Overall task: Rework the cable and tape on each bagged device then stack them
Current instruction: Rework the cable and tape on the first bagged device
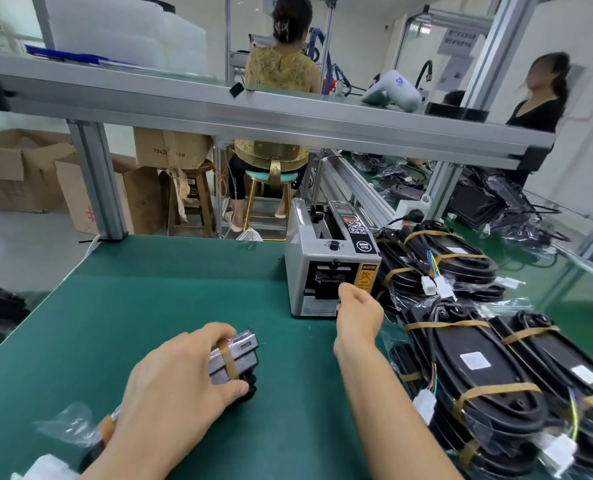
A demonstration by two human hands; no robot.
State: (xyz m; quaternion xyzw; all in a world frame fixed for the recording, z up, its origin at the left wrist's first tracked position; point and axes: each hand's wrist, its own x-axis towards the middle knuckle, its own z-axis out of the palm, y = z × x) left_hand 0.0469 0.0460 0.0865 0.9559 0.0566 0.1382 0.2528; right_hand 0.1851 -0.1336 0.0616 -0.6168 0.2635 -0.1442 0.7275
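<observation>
1. A green work mat (142,306) covers the bench, under an aluminium-framed shelf (253,116) that crosses the view above it.
2. Stacked bagged devices (478,375) fill the right side of the mat — black oval units in clear plastic, each bound with brown tape bands and carrying coiled black cable, coloured wires and white connectors. A second pile (440,261) lies behind them, just beside the dispenser.
3. A grey automatic tape dispenser (326,268) stands on the mat at centre right, its outlet slot facing the person.
4. The bagged device in hand (234,358) lies on the mat in front of the person, left of the stacks and well apart from them; a brown tape strip (228,362) wraps across its grey end, and black cable shows at its lower edge.
5. The left hand (180,382) grips this device from above, fingers curled over its far side and the thumb pressing the near edge.
6. The right hand (357,313) reaches to the dispenser's outlet, fingertips gathered at the slot — whether they pinch a piece of tape I cannot tell.
7. Loose clear bag plastic (66,424) trails on the mat behind the left wrist.
</observation>
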